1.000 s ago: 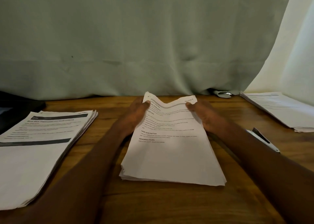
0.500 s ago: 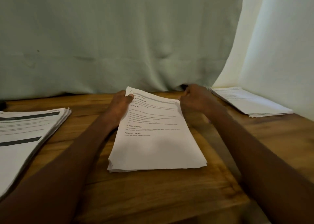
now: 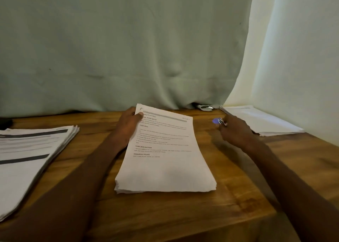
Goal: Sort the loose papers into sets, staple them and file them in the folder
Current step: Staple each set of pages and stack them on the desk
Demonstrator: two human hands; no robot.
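A thick stack of printed papers (image 3: 165,161) lies in the middle of the wooden table (image 3: 183,214). My left hand (image 3: 128,128) pinches its far left corner, thumb on the top sheet. My right hand (image 3: 236,131) is off the stack, to its right, with fingers curled round a small blue-tipped object with a metal part (image 3: 218,121), seemingly a stapler. A second stack with dark header bars (image 3: 36,150) lies at the left, and a third stack (image 3: 260,120) lies at the far right, just behind my right hand. No folder is visible.
A pale green curtain (image 3: 128,49) hangs along the table's back edge. A small shiny item (image 3: 205,107) lies at its hem near the right stack. A dark object (image 3: 5,121) sits at the far left. The table's front right corner is close below.
My right hand let go of the middle stack's far right corner, moved right, and now holds the blue-tipped object. The lifted top sheets lie flat again. My left hand stays on its corner.
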